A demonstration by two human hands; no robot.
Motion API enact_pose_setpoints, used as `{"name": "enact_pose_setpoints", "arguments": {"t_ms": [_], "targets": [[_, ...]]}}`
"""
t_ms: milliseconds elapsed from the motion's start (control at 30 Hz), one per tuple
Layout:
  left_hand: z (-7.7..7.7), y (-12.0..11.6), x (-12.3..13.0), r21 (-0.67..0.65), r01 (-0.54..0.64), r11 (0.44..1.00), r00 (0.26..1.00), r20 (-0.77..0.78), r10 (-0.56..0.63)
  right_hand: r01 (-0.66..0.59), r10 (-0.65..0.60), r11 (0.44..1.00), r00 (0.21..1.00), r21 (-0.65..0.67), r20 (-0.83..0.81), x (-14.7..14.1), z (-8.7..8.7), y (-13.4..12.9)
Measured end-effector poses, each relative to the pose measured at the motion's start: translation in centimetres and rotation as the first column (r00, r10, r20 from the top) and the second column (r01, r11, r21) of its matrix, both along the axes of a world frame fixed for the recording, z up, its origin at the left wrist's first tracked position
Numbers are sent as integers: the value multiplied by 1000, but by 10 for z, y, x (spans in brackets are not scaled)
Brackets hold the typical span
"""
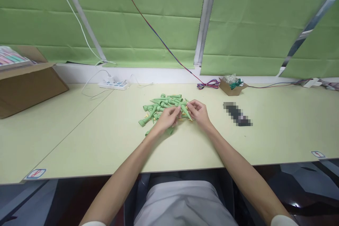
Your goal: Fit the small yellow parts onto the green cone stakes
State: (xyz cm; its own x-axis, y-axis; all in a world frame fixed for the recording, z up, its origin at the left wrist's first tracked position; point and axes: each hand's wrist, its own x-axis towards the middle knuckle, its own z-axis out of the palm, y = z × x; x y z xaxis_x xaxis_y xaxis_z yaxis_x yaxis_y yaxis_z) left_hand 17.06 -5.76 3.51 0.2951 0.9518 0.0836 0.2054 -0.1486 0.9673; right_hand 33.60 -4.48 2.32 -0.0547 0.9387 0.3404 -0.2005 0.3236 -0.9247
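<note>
Several green plastic spikes with round caps, some with small yellow parts, lie in a loose pile (150, 114) at the middle of the table. My left hand (170, 117) is at the pile's right side, its thumb and fingers pinched at the capped end of one green spike (185, 112). That spike points down and to the right between my hands. My right hand (198, 112) is just right of it, thumb and index finger pressed together; what they hold is too small to make out.
An open cardboard box (31, 88) stands at the left. Along the back are a power strip (114, 84), coiled red and blue wires (209, 84) and a small carton (231, 88) with clear and green plastic. A pixelated dark object (237, 114) lies to the right.
</note>
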Motion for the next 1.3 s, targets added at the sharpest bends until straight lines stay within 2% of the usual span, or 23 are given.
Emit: {"name": "enact_pose_setpoints", "arguments": {"t_ms": [33,100,167,300,367,467,567,667,800,900,1033,1100,1167,1200,1233,1300], "targets": [[2,-1,0,-113,73,991,995,81,-64,-11,11,1000,1000,15,25,-1,0,-1],[4,-3,1,-221,155,963,972,209,-108,-34,32,999,997,29,68,-3,1,-3],[4,-4,1,-229,155,961,961,258,-94,-48,45,998,995,28,93,-4,1,-4],[3,-4,0,-174,106,979,970,235,-64,-59,59,998,993,-1,106,-4,1,-4],[2,-3,-1,-108,89,990,979,193,-67,-63,64,998,993,-14,101,-4,0,-3],[0,-2,-1,88,42,995,998,34,-45,-86,91,995,991,-48,96,-2,-1,-2],[-2,0,-3,319,26,947,987,-158,26,-132,141,983,988,-126,63,0,-3,0],[-5,1,-4,481,81,873,957,-282,67,-167,175,965,984,-201,22,2,-3,1],[-8,0,-4,596,136,791,934,-343,97,-186,190,950,982,-250,-6,3,-3,1],[-11,-1,-3,595,98,798,945,-306,112,-183,181,949,983,-258,-32,2,-2,0],[-14,2,-1,554,-51,831,961,-199,191,-127,118,974,991,-189,-61,-2,-3,0],[-13,5,0,453,-141,880,968,-125,220,-82,76,988,996,-127,-55,-2,-4,1],[-10,7,0,228,-182,956,982,-10,190,-36,34,996,999,-80,-29,-2,-5,1],[-8,7,0,87,-164,983,985,70,158,-15,15,998,1000,-62,-10,-2,-5,1],[-6,7,0,-51,-120,991,979,158,127,0,0,999,1000,-47,12,-2,-5,1],[-2,5,0,-255,-3,967,944,317,87,14,-13,1000,998,-21,58,-3,-4,-1]]}}
